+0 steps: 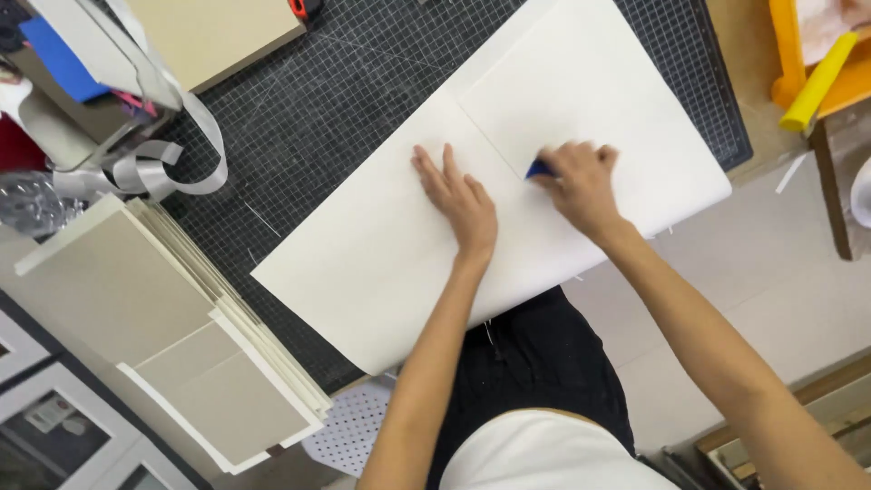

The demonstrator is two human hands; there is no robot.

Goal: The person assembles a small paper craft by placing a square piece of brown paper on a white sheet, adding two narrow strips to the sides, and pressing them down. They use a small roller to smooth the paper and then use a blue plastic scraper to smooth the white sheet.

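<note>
- The large cream sheet lies flat on the black cutting mat, and one corner hangs over the mat's near edge.
- A smaller cream panel lies on the far half of the sheet; its long edge runs between the two hands.
- The left hand rests flat on the sheet with the fingers spread and grips nothing.
- The right hand is closed around a small blue tool and presses it on the panel near that edge.
- I judge the panel is already placed and the pressing is in progress; how much is left, I cannot say.
- Most of the tool is hidden in the fist, so its shape is unclear.
- The stack of grey boards on the left and the yellow object are partly cut off.
</note>
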